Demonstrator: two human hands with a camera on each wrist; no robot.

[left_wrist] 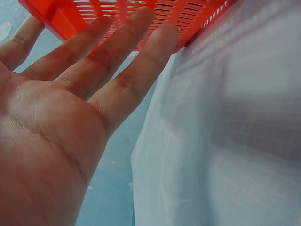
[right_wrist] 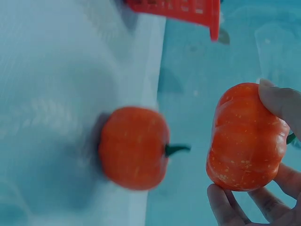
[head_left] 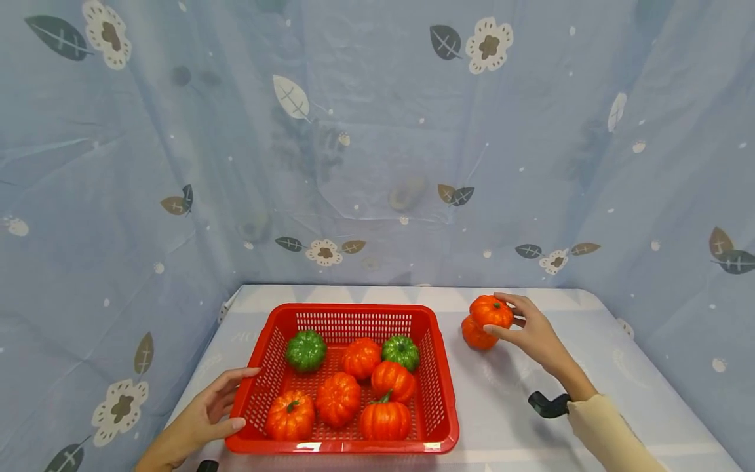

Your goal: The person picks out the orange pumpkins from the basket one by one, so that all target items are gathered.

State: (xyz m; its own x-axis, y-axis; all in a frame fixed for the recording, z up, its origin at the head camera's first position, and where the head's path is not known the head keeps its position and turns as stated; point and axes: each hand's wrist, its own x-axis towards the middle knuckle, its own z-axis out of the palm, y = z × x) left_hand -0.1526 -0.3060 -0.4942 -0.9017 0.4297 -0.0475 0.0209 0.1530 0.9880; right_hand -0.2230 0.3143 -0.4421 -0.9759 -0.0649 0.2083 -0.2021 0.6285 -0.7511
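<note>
In the head view my right hand holds a small orange pumpkin between thumb and fingers. The right wrist view shows that held pumpkin raised off the table, apart from a second orange pumpkin with a green stem, which sits on the cloth. My left hand rests at the left side of a red plastic basket, its fingers fairly straight and touching the rim. Inside the basket lie several orange pumpkins and two green ones, one green pumpkin at the back left and another at the back right.
A pale patterned cloth covers the table. Blue floral curtains hang behind it and at both sides. A black strap piece sticks out from the right wrist.
</note>
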